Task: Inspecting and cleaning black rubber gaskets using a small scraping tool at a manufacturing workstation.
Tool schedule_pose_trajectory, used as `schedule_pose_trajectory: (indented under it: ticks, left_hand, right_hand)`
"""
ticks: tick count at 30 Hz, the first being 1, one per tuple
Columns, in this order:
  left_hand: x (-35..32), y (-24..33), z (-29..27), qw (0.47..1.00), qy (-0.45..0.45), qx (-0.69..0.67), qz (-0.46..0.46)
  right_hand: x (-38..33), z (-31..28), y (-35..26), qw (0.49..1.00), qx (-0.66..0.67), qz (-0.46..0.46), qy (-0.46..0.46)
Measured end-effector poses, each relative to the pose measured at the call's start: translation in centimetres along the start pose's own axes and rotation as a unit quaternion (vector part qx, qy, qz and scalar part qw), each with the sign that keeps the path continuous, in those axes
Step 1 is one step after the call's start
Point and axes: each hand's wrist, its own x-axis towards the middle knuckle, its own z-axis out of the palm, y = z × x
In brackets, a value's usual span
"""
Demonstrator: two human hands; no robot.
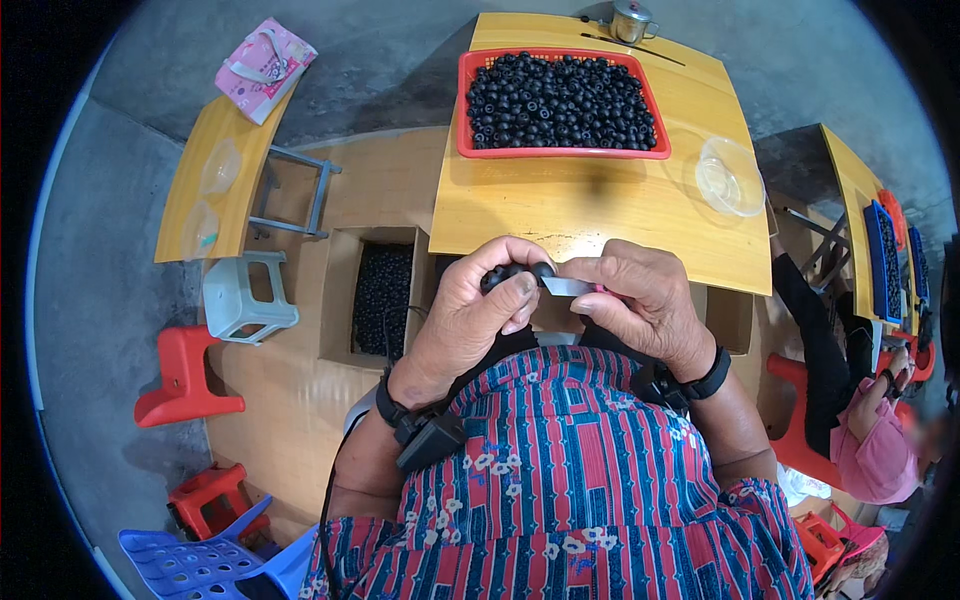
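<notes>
My left hand (467, 308) is closed around a few small, round black pieces (493, 278), held just past the table's near edge. One more black piece (542, 270) sits at its fingertips. My right hand (648, 300) grips a small knife (568, 286) with a short, pale blade and a bit of pink at the handle. The blade points left and its tip meets, or nearly meets, the piece at the left fingertips. On the table ahead, a red plastic basket (565, 153) is heaped with similar black pieces (560, 100), some showing a ring-shaped opening.
The yellow table (520, 205) also bears a clear plastic bowl (728, 178), a metal mug (631, 22) and a thin dark stick (632, 48). Below left stands a cardboard box (340, 290) of dark pieces. Stools surround me; a person in pink (880, 450) sits at right.
</notes>
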Motion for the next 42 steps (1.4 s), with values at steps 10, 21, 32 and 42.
schedule_pose_trajectory:
  ticks: [10,21,32,42]
  left_hand:
    - [0.9,-1.7,-3.1,1.000,0.003,0.001,0.007]
    - [1.1,-3.1,-5.3,1.000,0.001,-0.014,-0.012]
    - [0.6,-5.1,-6.7,0.995,0.002,-0.095,-0.041]
    - [0.5,-5.7,-7.1,0.983,0.058,-0.165,-0.058]
  right_hand:
    - [0.9,2.7,2.3,1.000,-0.011,-0.001,0.019]
    - [1.3,4.8,3.5,0.998,-0.052,0.008,0.041]
    - [0.5,6.1,5.9,0.986,0.059,0.114,0.104]
    - [2.2,9.5,5.3,0.987,0.122,0.080,0.072]
